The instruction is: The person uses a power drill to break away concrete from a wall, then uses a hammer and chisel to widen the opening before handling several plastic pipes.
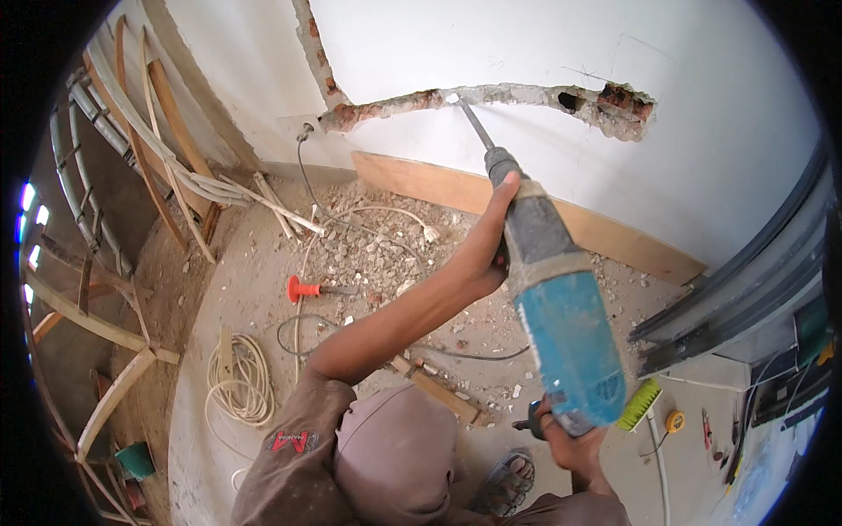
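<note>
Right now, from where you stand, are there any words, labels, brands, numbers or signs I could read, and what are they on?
Brown sleeve: a red emblem with small lettering, which I won't copy out.
Blue hammer drill: no wording clear enough to read.
Small yellow tape measure: too small to read.
White wall: thin drawn lines, no readable words or numbers.
I can make out no other lettering.

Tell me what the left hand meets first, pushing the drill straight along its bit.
Most likely the broken groove in the white wall: the bit ahead of the left hand ends over it, though depth is unclear.
</note>
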Action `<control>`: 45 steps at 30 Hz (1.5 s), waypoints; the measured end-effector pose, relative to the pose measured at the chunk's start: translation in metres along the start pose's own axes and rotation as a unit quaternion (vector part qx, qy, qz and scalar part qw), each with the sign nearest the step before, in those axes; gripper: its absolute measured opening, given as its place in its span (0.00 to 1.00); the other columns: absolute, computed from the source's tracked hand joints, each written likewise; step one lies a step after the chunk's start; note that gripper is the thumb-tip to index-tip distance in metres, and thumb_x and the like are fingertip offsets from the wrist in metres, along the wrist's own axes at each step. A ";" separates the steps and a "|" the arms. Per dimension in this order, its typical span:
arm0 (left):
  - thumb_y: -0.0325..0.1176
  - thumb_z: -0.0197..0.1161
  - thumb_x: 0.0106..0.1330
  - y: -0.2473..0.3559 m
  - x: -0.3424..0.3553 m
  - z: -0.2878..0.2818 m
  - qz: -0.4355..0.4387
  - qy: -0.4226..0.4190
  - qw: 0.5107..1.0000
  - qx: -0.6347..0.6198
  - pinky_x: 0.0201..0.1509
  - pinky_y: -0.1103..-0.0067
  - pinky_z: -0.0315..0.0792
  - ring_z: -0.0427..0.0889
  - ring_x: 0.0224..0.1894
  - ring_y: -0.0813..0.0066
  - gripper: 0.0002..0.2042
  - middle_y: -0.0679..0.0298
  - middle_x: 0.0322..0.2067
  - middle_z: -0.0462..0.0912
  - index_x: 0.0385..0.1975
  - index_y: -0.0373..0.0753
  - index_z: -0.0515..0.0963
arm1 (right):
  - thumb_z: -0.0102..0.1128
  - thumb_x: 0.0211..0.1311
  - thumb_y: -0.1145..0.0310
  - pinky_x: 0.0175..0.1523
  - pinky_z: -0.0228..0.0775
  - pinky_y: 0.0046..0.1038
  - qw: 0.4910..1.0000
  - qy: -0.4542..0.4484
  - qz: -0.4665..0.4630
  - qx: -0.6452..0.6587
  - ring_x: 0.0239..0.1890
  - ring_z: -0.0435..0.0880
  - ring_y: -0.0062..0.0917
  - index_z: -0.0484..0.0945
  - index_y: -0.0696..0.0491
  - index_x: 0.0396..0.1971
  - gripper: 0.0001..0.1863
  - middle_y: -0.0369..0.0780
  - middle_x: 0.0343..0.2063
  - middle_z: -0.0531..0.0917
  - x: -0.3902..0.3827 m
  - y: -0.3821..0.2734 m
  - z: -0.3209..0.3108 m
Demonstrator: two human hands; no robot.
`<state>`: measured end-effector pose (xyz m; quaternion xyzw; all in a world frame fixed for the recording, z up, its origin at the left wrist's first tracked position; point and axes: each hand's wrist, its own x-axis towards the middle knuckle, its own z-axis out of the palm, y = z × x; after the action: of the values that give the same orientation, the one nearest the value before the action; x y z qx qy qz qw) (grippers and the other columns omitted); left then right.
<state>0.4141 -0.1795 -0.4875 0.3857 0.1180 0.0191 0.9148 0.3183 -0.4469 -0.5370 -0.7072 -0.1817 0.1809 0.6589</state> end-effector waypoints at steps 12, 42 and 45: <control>0.65 0.55 0.59 0.018 0.044 0.053 -0.034 0.036 0.998 0.045 0.59 0.67 0.67 0.74 0.54 0.64 0.35 0.57 0.51 0.73 0.54 0.39 0.67 | 0.57 0.37 0.77 0.28 0.73 0.31 0.981 0.005 -0.057 0.183 0.24 0.76 0.29 0.61 0.60 0.49 0.31 0.44 0.23 0.74 0.068 -0.072 -0.059; 0.65 0.56 0.57 -0.015 0.021 0.023 -0.039 0.010 0.989 0.140 0.45 0.78 0.71 0.77 0.46 0.70 0.36 0.61 0.46 0.76 0.53 0.38 0.68 | 0.60 0.48 0.79 0.36 0.77 0.31 0.979 0.015 -0.027 0.201 0.32 0.81 0.29 0.61 0.61 0.52 0.29 0.46 0.32 0.79 -0.005 -0.027 -0.028; 0.66 0.57 0.56 0.000 0.018 0.034 -0.036 0.009 0.987 0.153 0.49 0.77 0.72 0.77 0.46 0.70 0.36 0.60 0.46 0.76 0.52 0.38 0.69 | 0.58 0.47 0.78 0.34 0.76 0.31 0.982 0.029 -0.074 0.170 0.30 0.80 0.28 0.60 0.60 0.50 0.28 0.44 0.30 0.77 0.007 -0.024 -0.025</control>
<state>0.4398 -0.2010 -0.4685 0.5168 0.1417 -0.0292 0.8438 0.3362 -0.4638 -0.5116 -0.5746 -0.1810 0.1387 0.7860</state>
